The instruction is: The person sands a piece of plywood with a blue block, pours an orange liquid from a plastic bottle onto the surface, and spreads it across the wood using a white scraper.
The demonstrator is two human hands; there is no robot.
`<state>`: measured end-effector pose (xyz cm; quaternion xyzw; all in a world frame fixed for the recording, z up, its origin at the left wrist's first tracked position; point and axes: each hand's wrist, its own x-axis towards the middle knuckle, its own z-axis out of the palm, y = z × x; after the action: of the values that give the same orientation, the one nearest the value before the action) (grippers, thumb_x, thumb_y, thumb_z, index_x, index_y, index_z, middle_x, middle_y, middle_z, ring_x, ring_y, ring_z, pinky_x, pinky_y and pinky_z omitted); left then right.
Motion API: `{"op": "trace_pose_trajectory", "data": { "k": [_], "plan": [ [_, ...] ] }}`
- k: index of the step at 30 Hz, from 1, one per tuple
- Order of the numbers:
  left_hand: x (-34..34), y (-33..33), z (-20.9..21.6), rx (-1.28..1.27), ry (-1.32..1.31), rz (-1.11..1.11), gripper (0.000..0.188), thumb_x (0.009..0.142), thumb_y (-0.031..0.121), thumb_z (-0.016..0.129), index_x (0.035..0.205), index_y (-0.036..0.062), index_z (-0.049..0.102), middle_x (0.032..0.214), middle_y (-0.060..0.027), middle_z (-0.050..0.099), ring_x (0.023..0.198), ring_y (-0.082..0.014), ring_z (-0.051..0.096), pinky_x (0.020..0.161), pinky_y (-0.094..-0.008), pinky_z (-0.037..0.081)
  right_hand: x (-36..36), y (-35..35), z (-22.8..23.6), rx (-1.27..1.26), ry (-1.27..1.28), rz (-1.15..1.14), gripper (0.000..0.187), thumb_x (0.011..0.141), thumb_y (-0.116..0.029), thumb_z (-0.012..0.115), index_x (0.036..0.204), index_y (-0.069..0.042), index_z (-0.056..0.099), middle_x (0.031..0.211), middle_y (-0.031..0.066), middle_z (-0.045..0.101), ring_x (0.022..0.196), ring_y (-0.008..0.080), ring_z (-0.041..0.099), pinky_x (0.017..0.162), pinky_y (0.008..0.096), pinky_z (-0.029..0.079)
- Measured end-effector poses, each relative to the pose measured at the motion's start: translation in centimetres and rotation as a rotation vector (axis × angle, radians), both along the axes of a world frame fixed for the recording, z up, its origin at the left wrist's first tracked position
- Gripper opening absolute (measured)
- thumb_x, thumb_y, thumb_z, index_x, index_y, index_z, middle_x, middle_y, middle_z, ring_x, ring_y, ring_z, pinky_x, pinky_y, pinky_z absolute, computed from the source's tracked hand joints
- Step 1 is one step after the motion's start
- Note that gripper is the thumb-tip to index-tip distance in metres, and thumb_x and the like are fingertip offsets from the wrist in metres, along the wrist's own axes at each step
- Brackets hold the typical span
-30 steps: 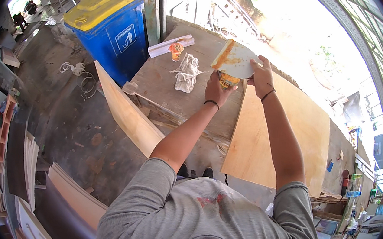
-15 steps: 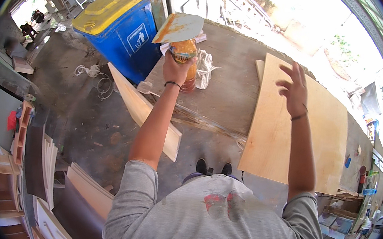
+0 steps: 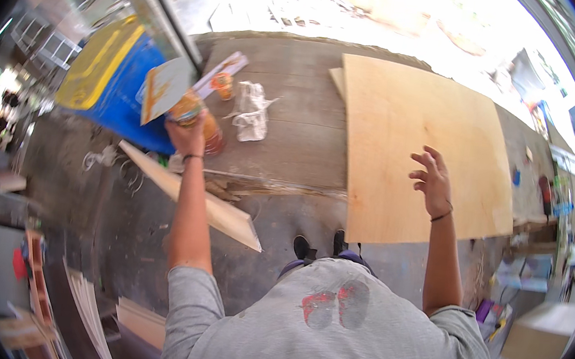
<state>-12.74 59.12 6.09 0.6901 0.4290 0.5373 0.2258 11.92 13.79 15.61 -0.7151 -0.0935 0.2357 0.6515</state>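
My left hand (image 3: pixel 188 135) is closed round a bottle-like container (image 3: pixel 186 108) with an orange, printed wrap and a reddish-brown lower end. Just beyond the fingers, a flat whitish plate (image 3: pixel 165 89) smeared with orange lies against the container's top; how it is held is hidden. My right hand (image 3: pixel 431 177) hangs open over a large pale plywood sheet (image 3: pixel 418 137), fingers apart and slightly curled, nothing in them. To the right of my left hand, a white crumpled cloth or pair of gloves (image 3: pixel 251 111) and a small orange tub (image 3: pixel 223 86) lie on the grey-brown raised surface (image 3: pixel 302 111).
A blue bin with a yellow lid (image 3: pixel 99 72) stands at the far left beside a metal post (image 3: pixel 155 8). A long wooden board (image 3: pixel 194 198) leans across the floor below it. Wood panels (image 3: pixel 139 322) stand at lower left; a box (image 3: pixel 545 333) sits at right.
The view has turned, shifting the surroundings. My left hand has moved left with the container and plate, toward the bin. My right hand has come lower and stays open.
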Motion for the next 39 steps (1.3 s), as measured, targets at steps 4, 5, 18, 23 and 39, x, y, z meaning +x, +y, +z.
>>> {"op": "trace_pose_trajectory", "data": {
  "k": [4, 5, 18, 23, 39],
  "plan": [
    [0.2, 0.2, -1.4, 0.02, 0.057, 0.061, 0.092, 0.057, 0.053, 0.078, 0.119, -0.0069, 0.044, 0.115, -0.0225, 0.049, 0.108, -0.0337, 0.049, 0.092, -0.0414, 0.039, 0.0, -2.3, -0.9, -0.046, 0.023, -0.011, 0.047, 0.09, -0.031, 0.051, 0.124, -0.001, 0.04, 0.106, 0.0114, 0.058, 0.066, 0.01, 0.058, 0.049, 0.0195, 0.044],
    [0.2, 0.3, -1.8, 0.013, 0.05, 0.061, 0.092, 0.058, 0.053, 0.078, 0.119, -0.007, 0.043, 0.115, -0.0227, 0.049, 0.107, -0.034, 0.05, 0.092, -0.0416, 0.039, 0.1, -2.9, -0.9, -0.058, 0.02, -0.017, 0.047, 0.09, -0.031, 0.051, 0.124, 0.0, 0.041, 0.106, 0.0112, 0.058, 0.067, 0.0099, 0.058, 0.049, 0.0196, 0.044],
    [-0.6, -0.6, -1.7, -0.06, 0.148, 0.034, 0.088, 0.061, 0.057, 0.074, 0.112, -0.0094, 0.048, 0.111, -0.0219, 0.05, 0.103, -0.0341, 0.052, 0.089, -0.0424, 0.042, 0.8, -11.4, -1.8, -0.15, -0.026, -0.141, 0.046, 0.09, -0.029, 0.051, 0.122, 0.002, 0.041, 0.104, 0.0108, 0.058, 0.068, 0.0098, 0.059, 0.052, 0.0202, 0.044],
    [-0.3, -2.5, -1.4, -0.132, 0.046, 0.024, 0.09, 0.062, 0.056, 0.074, 0.117, -0.0087, 0.044, 0.113, -0.0197, 0.05, 0.106, -0.0321, 0.052, 0.092, -0.0426, 0.042, 2.8, -16.0, -1.9, -0.133, -0.024, -0.202, 0.045, 0.09, -0.029, 0.051, 0.122, 0.001, 0.041, 0.103, 0.0101, 0.059, 0.068, 0.0076, 0.059, 0.052, 0.0185, 0.044],
    [5.2, -50.8, -10.6, -1.701, -0.726, 0.123, 0.122, 0.062, 0.08, 0.052, 0.141, -0.0003, 0.004, 0.147, -0.0147, 0.013, 0.132, -0.029, 0.022, 0.108, -0.0421, 0.015, 23.8, -27.1, -5.5, -0.248, -0.198, -0.005, 0.041, 0.089, -0.033, 0.051, 0.113, 0.0, 0.051, 0.097, 0.0092, 0.063, 0.081, 0.0141, 0.06, 0.067, 0.0266, 0.044]
  ]
}}
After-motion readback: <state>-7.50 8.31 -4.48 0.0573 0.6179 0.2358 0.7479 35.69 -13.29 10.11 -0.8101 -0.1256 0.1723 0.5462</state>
